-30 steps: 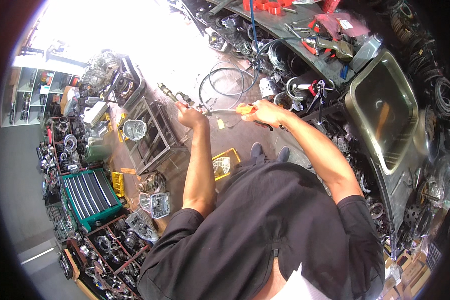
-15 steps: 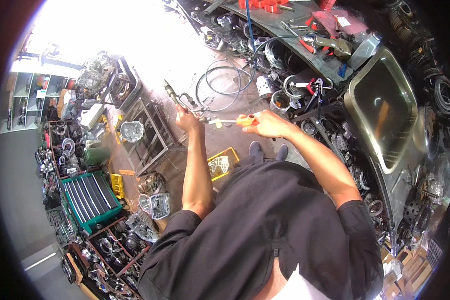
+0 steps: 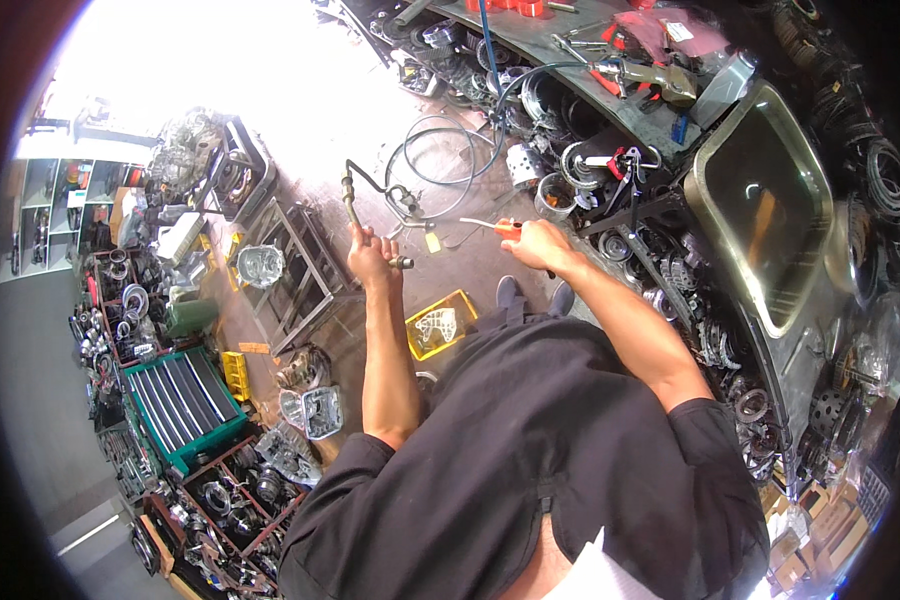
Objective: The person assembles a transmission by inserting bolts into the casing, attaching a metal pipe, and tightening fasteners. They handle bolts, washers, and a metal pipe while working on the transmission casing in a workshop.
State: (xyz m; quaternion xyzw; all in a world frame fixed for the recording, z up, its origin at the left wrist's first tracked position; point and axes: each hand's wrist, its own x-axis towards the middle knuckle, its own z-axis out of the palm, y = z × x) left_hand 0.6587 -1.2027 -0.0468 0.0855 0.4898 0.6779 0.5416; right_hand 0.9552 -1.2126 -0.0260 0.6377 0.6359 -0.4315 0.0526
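My left hand (image 3: 372,258) is closed around a bent metal pipe (image 3: 350,205). Its thin dark branch bends away at the top, and a threaded fitting (image 3: 401,262) sticks out to the right of my fingers. A small yellow tag (image 3: 432,242) shows near the pipe's lower branch. To the right, my right hand (image 3: 538,246) grips an orange air blow gun (image 3: 508,229). Its thin pale nozzle (image 3: 478,222) points left toward the pipe, with a gap between the two. My palm and fingers cover most of the gun's body.
A yellow crate (image 3: 441,326) with a pale metal part stands on the floor ahead of my feet. Left of it is a metal frame stand (image 3: 295,270). The workbench (image 3: 660,150) at right carries tools and a large metal pan (image 3: 765,210). A hose (image 3: 440,185) loops across the floor.
My left hand has turned the pipe and moved slightly down, bringing the fitting closer to my fingers. The blow gun's nozzle has swung up and away from the pipe end.
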